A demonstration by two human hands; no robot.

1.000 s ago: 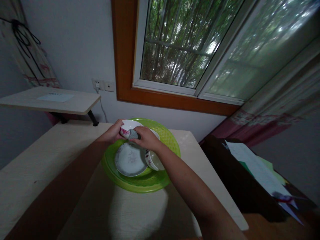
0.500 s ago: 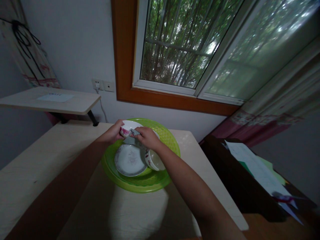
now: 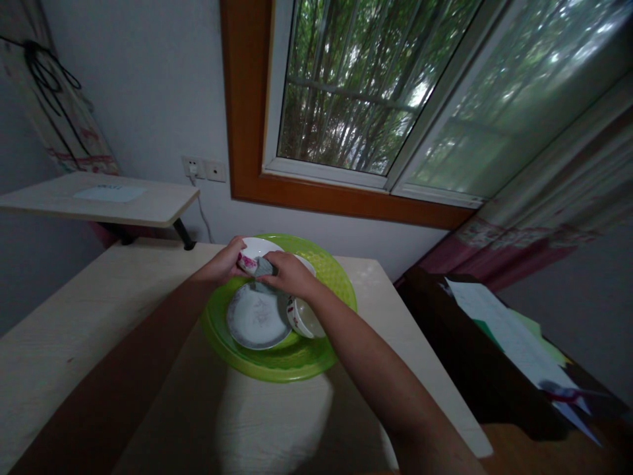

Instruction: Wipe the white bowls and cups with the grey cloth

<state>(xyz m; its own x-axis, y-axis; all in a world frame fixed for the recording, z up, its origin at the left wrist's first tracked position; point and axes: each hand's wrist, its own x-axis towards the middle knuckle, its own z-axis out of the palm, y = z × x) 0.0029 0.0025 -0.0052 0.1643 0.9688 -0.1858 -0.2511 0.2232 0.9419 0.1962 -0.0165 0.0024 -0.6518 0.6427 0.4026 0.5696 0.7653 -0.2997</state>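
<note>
My left hand (image 3: 229, 262) is closed on the left side of a white bowl (image 3: 262, 247) with pink flowers on its outer wall. In my right hand (image 3: 289, 272) is a folded grey cloth (image 3: 265, 267), pressed against the flowered side of that bowl. Just below the hands, a white plate (image 3: 260, 318) with a grey patterned rim lies in a green plastic basin (image 3: 277, 373). To its right a second bowl (image 3: 307, 318) with red markings rests tilted, partly covered by my right forearm. Another white rim (image 3: 309, 265) shows behind my right hand.
The basin stands on a pale wooden table (image 3: 163, 422) against the wall. A raised shelf (image 3: 163, 204) holding a paper is at the left. Beyond the table's right edge, papers (image 3: 509, 336) lie on a dark surface. A window (image 3: 356, 99) is ahead.
My right hand has shifted slightly, and the cloth is bunched up closer to the flowered side of the bowl. My left hand keeps its grip, almost unmoved.
</note>
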